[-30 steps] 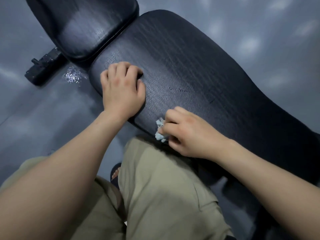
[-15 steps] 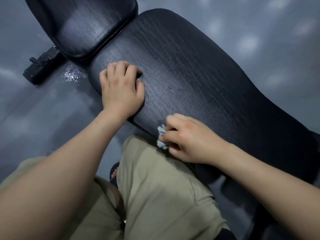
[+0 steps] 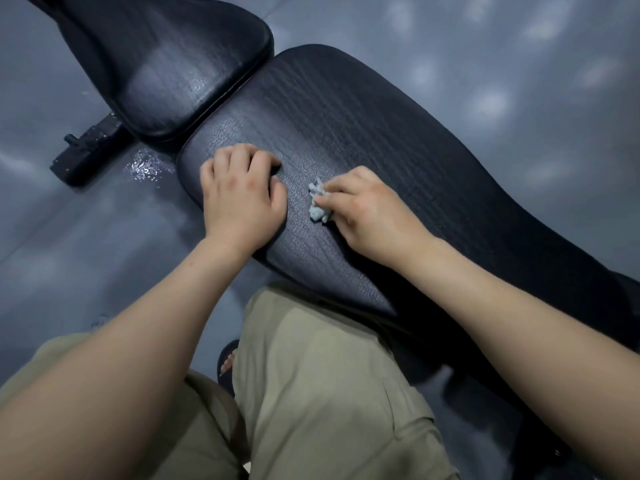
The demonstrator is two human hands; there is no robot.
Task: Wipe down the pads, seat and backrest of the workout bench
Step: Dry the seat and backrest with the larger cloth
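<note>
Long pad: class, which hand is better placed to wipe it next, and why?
Right. The right hand pinches the crumpled wipe against the long pad; the left hand rests there, fingers curled, holding nothing.

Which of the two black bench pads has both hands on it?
The longer pad at lower right: the left hand rests on it and the right hand holds a pale blue wad on it. The shorter, glossier pad at upper left is untouched.
</note>
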